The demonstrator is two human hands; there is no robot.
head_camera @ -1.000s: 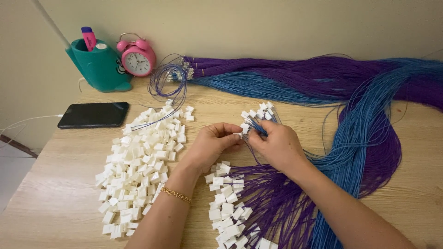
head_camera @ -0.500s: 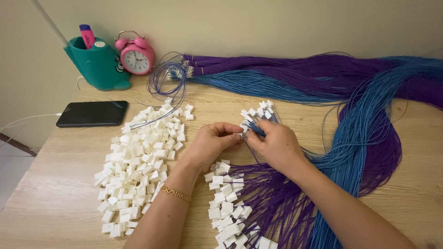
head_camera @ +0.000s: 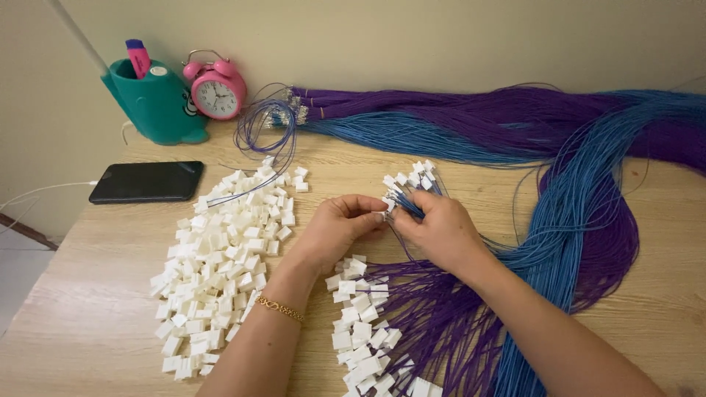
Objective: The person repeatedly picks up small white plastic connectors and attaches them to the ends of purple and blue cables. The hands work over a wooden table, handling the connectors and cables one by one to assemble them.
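Note:
My left hand (head_camera: 340, 226) and my right hand (head_camera: 439, 226) meet at the middle of the wooden table (head_camera: 88, 316), fingertips together on a small white connector (head_camera: 385, 213) at the end of a wire. My right hand also grips a bunch of blue wires with white connectors (head_camera: 412, 180) fanning out above it. A big pile of loose white connectors (head_camera: 220, 257) lies left of my left hand. Purple wires fitted with white connectors (head_camera: 364, 331) lie beneath my wrists.
Long bundles of purple and blue wire (head_camera: 573, 140) sweep along the back and down the right side. A coil of thin wire (head_camera: 265, 129), a pink alarm clock (head_camera: 215, 92), a teal pen holder (head_camera: 156, 103) and a black phone (head_camera: 147, 181) sit at the back left.
Both hands stay in place, with only slight finger movement at the connector. The view has shifted a little.

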